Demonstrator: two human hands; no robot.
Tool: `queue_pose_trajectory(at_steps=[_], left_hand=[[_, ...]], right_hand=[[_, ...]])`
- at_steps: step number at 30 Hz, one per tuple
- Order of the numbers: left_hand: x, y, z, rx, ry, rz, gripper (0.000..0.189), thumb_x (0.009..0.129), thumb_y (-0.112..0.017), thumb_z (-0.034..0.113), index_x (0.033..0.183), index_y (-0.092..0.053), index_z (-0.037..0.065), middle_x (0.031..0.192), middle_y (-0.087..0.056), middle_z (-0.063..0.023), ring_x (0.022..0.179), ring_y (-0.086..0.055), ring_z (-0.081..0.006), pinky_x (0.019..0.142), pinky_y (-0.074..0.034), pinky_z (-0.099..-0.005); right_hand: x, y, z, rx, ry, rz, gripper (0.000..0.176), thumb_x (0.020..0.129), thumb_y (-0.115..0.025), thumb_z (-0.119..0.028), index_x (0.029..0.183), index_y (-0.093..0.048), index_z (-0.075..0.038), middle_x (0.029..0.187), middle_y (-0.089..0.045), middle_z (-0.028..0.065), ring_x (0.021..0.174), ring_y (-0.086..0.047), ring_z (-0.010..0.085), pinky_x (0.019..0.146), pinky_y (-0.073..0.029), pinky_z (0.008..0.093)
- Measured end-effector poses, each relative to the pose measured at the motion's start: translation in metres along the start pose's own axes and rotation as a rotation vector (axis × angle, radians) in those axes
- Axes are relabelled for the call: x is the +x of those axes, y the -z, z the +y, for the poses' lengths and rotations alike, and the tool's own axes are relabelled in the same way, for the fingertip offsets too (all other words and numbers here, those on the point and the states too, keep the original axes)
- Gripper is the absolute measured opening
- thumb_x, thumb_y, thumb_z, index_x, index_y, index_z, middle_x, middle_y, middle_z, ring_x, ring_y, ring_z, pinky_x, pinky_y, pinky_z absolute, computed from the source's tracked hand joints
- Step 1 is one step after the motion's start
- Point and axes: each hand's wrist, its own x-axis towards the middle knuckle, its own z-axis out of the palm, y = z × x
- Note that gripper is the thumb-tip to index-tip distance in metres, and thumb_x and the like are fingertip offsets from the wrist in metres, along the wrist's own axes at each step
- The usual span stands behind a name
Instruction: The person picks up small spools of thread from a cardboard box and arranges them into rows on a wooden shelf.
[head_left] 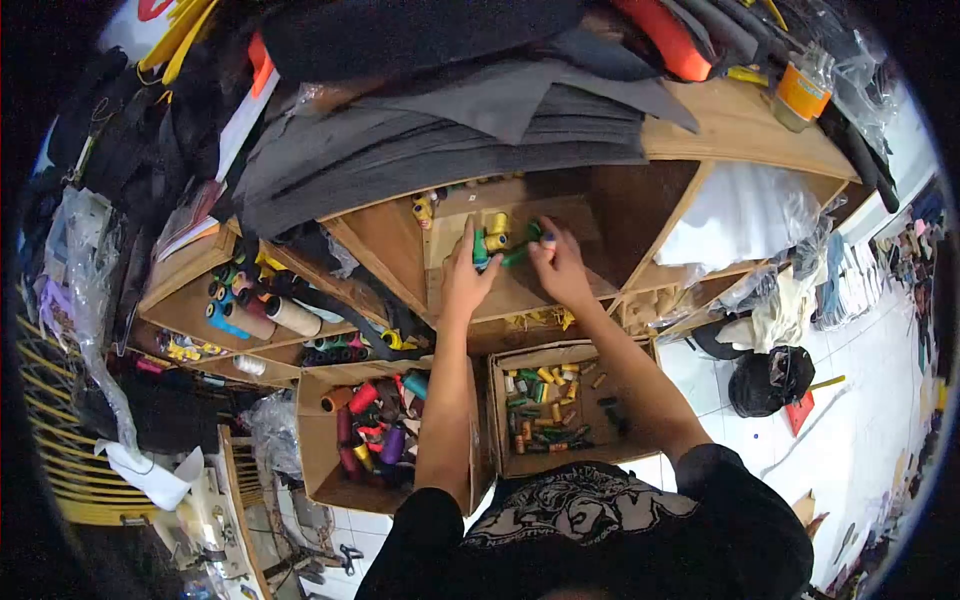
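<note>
Wooden shelving (385,235) under stacked grey fabric (450,140); cardboard boxes (318,450) of thread below. In middle cubby, my left hand (463,285) grips green spool (481,250). My right hand (560,270) pinches second green spool (520,253), just beside yellow spools (497,228).

I am working in a sewing workshop, fabric stacks (450,130) piling above my left hand (466,282), thread-spool boxes (316,440) sitting below it.

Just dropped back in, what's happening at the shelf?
A person has both hands inside a wooden shelf compartment. The left hand grips a green spool. The right hand touches a blue-topped spool beside it. Below, the left box and the right box sit open, full of spools.
</note>
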Motion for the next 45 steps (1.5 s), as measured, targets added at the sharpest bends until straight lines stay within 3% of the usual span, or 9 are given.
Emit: queue_pose_trajectory(at_steps=[1, 5, 12, 18, 23, 28, 29, 35, 45], left_hand=[[0.000, 0.002, 0.002, 0.038, 0.040, 0.005, 0.080, 0.079, -0.072, 0.019, 0.145, -0.029, 0.007, 0.130, -0.052, -0.0227, 0.115, -0.053, -0.0398, 0.093, -0.045, -0.0431], [-0.003, 0.004, 0.004, 0.107, -0.076, 0.095, 0.070, 0.079, -0.072, 0.023, 0.138, -0.039, 0.006, 0.124, -0.053, -0.0209, 0.114, -0.052, -0.0399, 0.093, -0.044, -0.0438], [-0.001, 0.001, -0.003, 0.053, 0.053, 0.060, 0.063, 0.079, -0.072, 0.025, 0.132, -0.045, 0.003, 0.128, -0.049, -0.0216, 0.119, -0.047, -0.0400, 0.097, -0.041, -0.0461], [-0.001, -0.003, -0.009, 0.151, 0.032, 0.058, 0.062, 0.081, -0.070, 0.027, 0.133, -0.045, 0.003, 0.132, -0.048, -0.0223, 0.122, -0.045, -0.0395, 0.100, -0.041, -0.0462], [0.000, -0.002, -0.005, 0.111, -0.028, 0.101, 0.057, 0.077, -0.072, 0.021, 0.126, -0.050, 0.002, 0.121, -0.053, -0.0228, 0.114, -0.049, -0.0420, 0.095, -0.043, -0.0466], [0.002, -0.003, -0.006, 0.143, -0.080, 0.159, 0.055, 0.078, -0.072, 0.020, 0.125, -0.050, 0.002, 0.120, -0.053, -0.0221, 0.113, -0.049, -0.0413, 0.094, -0.043, -0.0453], [0.002, -0.002, -0.003, 0.095, 0.000, 0.121, 0.055, 0.078, -0.071, 0.019, 0.125, -0.050, 0.001, 0.120, -0.053, -0.0225, 0.113, -0.049, -0.0413, 0.094, -0.043, -0.0451], [-0.001, -0.010, -0.015, 0.113, -0.008, 0.118, 0.055, 0.080, -0.069, 0.022, 0.126, -0.048, -0.001, 0.119, -0.053, -0.0238, 0.114, -0.049, -0.0406, 0.094, -0.043, -0.0448], [0.002, -0.007, -0.012, 0.164, -0.021, 0.155, 0.057, 0.079, -0.070, 0.025, 0.126, -0.048, -0.001, 0.119, -0.053, -0.0227, 0.110, -0.052, -0.0414, 0.089, -0.046, -0.0472]], right_hand=[[0.003, -0.013, 0.027, 0.141, -0.059, 0.057, 0.043, 0.091, -0.056, -0.039, 0.114, -0.056, -0.002, 0.085, -0.057, 0.0122, 0.082, -0.054, 0.0282, 0.079, -0.043, 0.0400], [0.002, 0.002, 0.023, 0.386, -0.275, 0.135, 0.036, 0.094, -0.056, -0.033, 0.074, -0.044, -0.006, 0.071, -0.042, -0.0002, 0.069, -0.036, 0.0091, 0.063, -0.035, 0.0269], [0.003, 0.022, 0.011, 0.370, -0.361, 0.279, 0.035, 0.095, -0.056, -0.037, 0.078, -0.046, -0.008, 0.068, -0.042, -0.0015, 0.067, -0.041, 0.0109, 0.063, -0.037, 0.0273], [0.002, 0.061, -0.045, 1.484, -0.533, -0.254, 0.023, 0.093, -0.043, -0.033, 0.091, -0.049, -0.011, 0.079, -0.049, 0.0019, 0.068, -0.049, 0.0167, 0.060, -0.039, 0.0333], [-0.001, 0.063, -0.045, 1.537, -0.584, -0.269, 0.023, 0.090, -0.041, -0.028, 0.100, -0.050, -0.008, 0.086, -0.053, 0.0045, 0.073, -0.051, 0.0176, 0.066, -0.042, 0.0355], [0.009, 0.038, -0.016, 1.259, -0.575, -0.055, 0.013, 0.089, -0.050, -0.021, 0.092, -0.049, -0.009, 0.086, -0.054, 0.0063, 0.086, -0.054, 0.0217, 0.070, -0.043, 0.0336], [0.005, 0.027, 0.015, 1.380, -0.434, -0.110, 0.020, 0.093, -0.048, -0.019, 0.106, -0.051, -0.004, 0.089, -0.057, 0.0099, 0.091, -0.056, 0.0262, 0.075, -0.043, 0.0352], [-0.046, -0.022, -0.016, -0.506, 0.202, 0.105, 0.041, 0.091, -0.052, -0.019, 0.126, -0.042, 0.000, 0.098, -0.057, 0.0174, 0.082, -0.056, 0.0331, 0.077, -0.044, 0.0452], [-0.017, -0.037, -0.005, -0.576, 0.066, 0.082, 0.042, 0.094, -0.049, -0.019, 0.131, -0.039, -0.003, 0.112, -0.052, 0.0230, 0.102, -0.049, 0.0390, 0.082, -0.038, 0.0528]])
